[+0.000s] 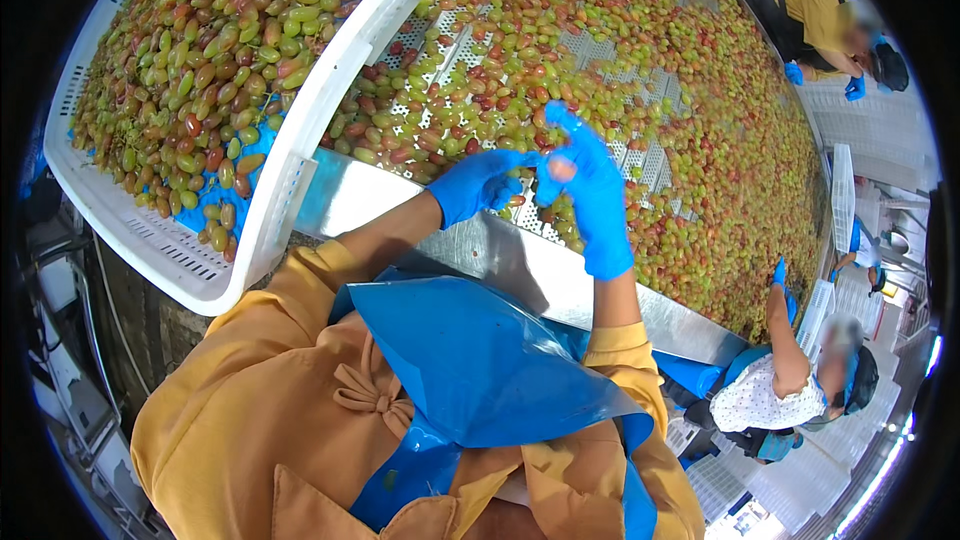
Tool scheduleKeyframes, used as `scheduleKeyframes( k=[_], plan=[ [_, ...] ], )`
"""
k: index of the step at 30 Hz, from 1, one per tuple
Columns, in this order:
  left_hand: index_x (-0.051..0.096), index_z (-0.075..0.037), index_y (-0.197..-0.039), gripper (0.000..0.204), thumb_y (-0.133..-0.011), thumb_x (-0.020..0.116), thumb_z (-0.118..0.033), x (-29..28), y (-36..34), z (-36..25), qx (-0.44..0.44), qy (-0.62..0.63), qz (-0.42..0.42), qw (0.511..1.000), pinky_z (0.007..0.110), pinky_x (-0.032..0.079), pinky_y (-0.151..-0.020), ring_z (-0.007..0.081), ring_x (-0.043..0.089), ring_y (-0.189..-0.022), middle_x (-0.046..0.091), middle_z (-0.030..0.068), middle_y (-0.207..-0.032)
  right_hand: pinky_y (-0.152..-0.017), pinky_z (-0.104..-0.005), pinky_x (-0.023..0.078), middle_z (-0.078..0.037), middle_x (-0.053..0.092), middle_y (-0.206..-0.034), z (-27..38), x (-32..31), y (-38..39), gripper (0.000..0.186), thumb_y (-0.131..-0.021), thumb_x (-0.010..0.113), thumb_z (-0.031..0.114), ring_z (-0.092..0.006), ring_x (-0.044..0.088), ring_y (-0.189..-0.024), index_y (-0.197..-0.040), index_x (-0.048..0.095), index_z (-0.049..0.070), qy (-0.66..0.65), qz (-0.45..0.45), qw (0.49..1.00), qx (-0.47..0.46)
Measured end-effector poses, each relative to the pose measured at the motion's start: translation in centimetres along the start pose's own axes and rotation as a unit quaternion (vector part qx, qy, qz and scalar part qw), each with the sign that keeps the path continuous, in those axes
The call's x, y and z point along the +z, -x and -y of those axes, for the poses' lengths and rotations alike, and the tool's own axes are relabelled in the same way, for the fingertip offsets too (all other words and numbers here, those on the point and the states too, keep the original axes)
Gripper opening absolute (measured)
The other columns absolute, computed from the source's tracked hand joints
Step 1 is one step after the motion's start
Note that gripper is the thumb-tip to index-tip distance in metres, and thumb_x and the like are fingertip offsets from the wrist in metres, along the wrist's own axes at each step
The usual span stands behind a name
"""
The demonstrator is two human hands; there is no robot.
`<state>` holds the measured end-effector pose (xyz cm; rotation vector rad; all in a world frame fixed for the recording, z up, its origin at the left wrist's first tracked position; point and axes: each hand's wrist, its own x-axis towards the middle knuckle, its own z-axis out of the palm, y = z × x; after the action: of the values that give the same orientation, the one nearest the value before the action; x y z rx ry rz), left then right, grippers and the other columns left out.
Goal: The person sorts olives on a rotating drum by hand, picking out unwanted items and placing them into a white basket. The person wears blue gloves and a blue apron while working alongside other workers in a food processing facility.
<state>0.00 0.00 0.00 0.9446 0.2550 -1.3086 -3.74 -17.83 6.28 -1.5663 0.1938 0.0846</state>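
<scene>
Both my hands wear blue gloves and meet above the near edge of a sorting table (468, 235) covered in loose grapes (700, 140). My left hand (475, 187) reaches in from the left, its fingers bent and its fingertips touching or nearly touching the right hand's. My right hand (592, 202) has one finger raised and the others curled towards the left fingertips. A pinkish round patch (562, 169) shows at the right hand's fingers; I cannot tell whether it is a grape or bare skin. What lies between the fingertips is too small to make out.
A white plastic crate (335, 80) heaped with red and green grapes (215, 70) stands at my left, tilted over the table. Across at the right, a person in yellow (812, 15) and another in a spotted top (765, 395) work. White crates (843, 195) stand beyond the table.
</scene>
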Motion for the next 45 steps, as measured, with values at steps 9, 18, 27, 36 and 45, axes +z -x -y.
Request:
scheduleKeyframes(
  k=[9,18,27,36,45],
  plan=[
    [0.063,-0.007,-0.105,0.027,-0.080,0.060,-0.019,-5.9,0.9,-2.5,0.375,-0.635,-0.150,0.658,0.038,0.050,-0.069,0.0313,0.061,-0.085,0.062,0.0169,-0.101,-0.085,-0.0337,0.049,-0.014,0.059,-0.112,10.6,11.7,-9.9,0.041,-0.082,0.055,0.001,-0.0238,0.060,-0.102,-0.123,0.055,0.007,-0.118,-0.015,0.942,-0.314],
    [0.045,-0.017,-0.135,0.054,-0.084,0.058,-0.031,-16.6,6.8,-8.9,0.119,-0.751,-0.401,0.511,0.043,0.036,-0.104,0.0368,0.042,-0.123,0.041,0.0162,-0.139,-0.097,-0.0499,0.038,-0.010,0.059,-0.105,-8.3,11.6,-4.3,0.045,-0.075,0.064,0.010,-0.0274,0.055,-0.104,-0.118,0.060,0.021,0.465,0.108,0.837,-0.267],
    [0.050,-0.021,-0.130,0.053,-0.080,0.067,-0.022,-16.5,5.8,-9.8,0.086,-0.745,-0.322,0.578,0.042,0.045,-0.092,0.0366,0.055,-0.107,0.055,0.0184,-0.120,-0.086,-0.0402,0.048,-0.011,0.055,-0.120,-12.0,-1.2,-0.8,0.044,-0.070,0.065,0.000,-0.0342,0.056,-0.103,-0.112,0.062,0.015,0.444,-0.054,0.893,0.049],
    [0.055,-0.016,-0.125,0.049,-0.078,0.070,-0.019,-17.3,5.1,-9.2,0.132,-0.714,-0.320,0.609,0.040,0.046,-0.093,0.0346,0.054,-0.110,0.056,0.0179,-0.121,-0.088,-0.0414,0.046,-0.014,0.054,-0.117,-15.8,-3.8,2.2,0.057,-0.071,0.070,0.007,-0.0333,0.053,-0.108,-0.124,0.054,0.018,0.470,-0.147,0.867,0.082],
    [0.056,-0.009,-0.124,0.040,-0.085,0.059,-0.016,-13.2,4.4,-7.3,0.397,-0.571,-0.162,0.700,0.035,0.043,-0.096,0.0271,0.055,-0.111,0.057,0.0125,-0.122,-0.087,-0.0379,0.046,-0.016,0.056,-0.112,-16.2,-2.0,2.2,0.049,-0.070,0.065,0.001,-0.0311,0.056,-0.103,-0.117,0.058,0.009,0.408,-0.197,0.874,0.174]
  ],
)
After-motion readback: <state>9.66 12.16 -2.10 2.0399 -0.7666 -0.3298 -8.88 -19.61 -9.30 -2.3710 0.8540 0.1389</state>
